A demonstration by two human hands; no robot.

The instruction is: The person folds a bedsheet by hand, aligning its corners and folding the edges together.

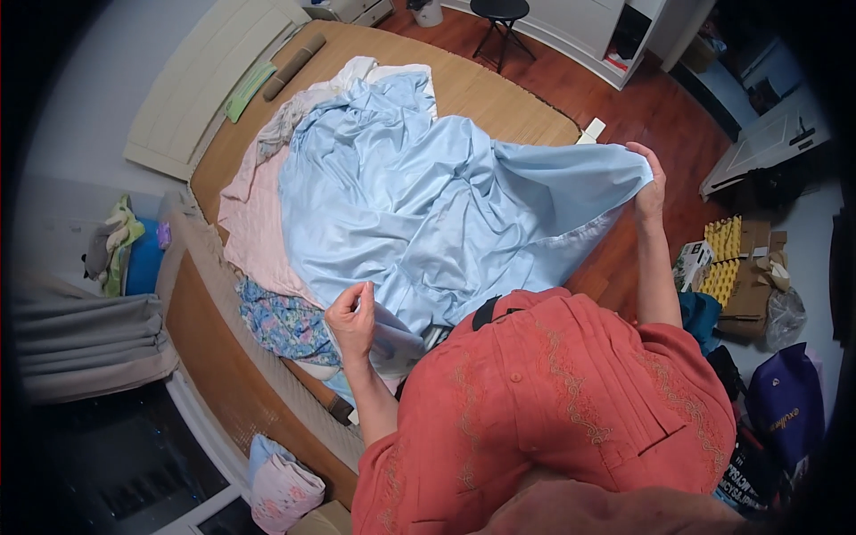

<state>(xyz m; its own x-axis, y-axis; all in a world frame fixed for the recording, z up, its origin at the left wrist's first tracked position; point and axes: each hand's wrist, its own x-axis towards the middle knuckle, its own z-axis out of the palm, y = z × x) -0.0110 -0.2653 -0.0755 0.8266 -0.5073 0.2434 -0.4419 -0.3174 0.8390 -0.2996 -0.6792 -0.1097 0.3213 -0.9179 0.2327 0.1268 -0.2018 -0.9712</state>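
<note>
So, nearest thing is one coral shirt (535, 383) with gold stitching on the person, and two bare hands reaching out past it. The left hand (350, 321) is up with thumb and fingertips pinched together, right by the near edge of the sheet, but I honestly can't tell if any fabric is in that pinch. The right hand (650, 187) is definitely gripping one corner of the one light blue sheet (401, 196), lifted off the bed so it stretches out sideways. The rest of that sheet lies rumpled over the middle of the bed. One flowered cloth (283, 321) is bunched at the near left, and one pink cloth (259, 227) sticks out along the sheet's left side. Surface is one bed (517, 102) with a tan woven top, then one green cloth (248, 92) and one brown roll (294, 67) up by the pale headboard (192, 80). Room-wise: one purple bag (785, 401) off to the right, reddish wood floor (687, 134), and at the far side one black stool (499, 9) and one white bin (428, 13).
</note>
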